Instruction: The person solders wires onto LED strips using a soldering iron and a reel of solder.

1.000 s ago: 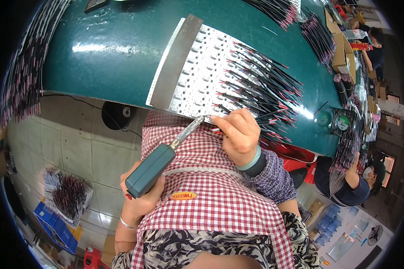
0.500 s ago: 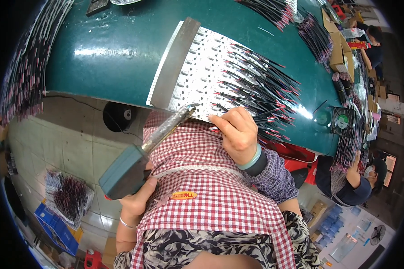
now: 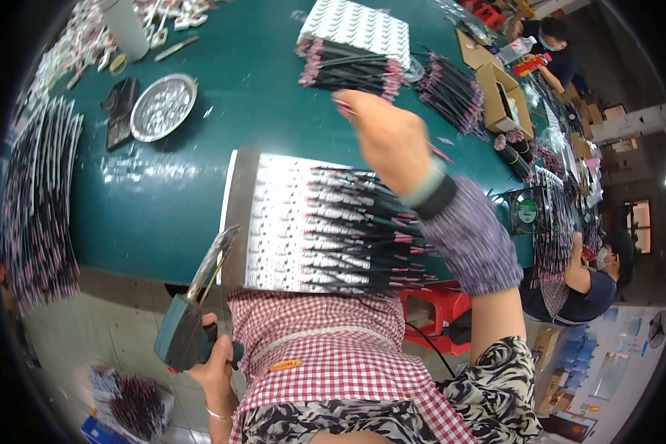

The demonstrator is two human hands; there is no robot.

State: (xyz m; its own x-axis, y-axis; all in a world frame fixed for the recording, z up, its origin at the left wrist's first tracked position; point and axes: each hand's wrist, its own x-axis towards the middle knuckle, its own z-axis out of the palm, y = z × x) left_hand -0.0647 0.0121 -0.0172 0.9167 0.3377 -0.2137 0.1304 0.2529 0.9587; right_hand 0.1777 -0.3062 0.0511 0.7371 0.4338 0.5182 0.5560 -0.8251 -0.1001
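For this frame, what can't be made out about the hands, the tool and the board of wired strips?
Head view only:
- right hand: fingertips blurred; whether it pinches the thin red wire is unclear.
- soldering gun: tip blurred; contact with the strip board unclear.
- left hand: fingers hidden behind the gun's grip.

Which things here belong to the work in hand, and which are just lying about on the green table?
In use:
left hand gripping the green soldering gun
right hand raised over the row of white strips with black and red wires

Lying about:
round foil dish
cardboard box
small fan
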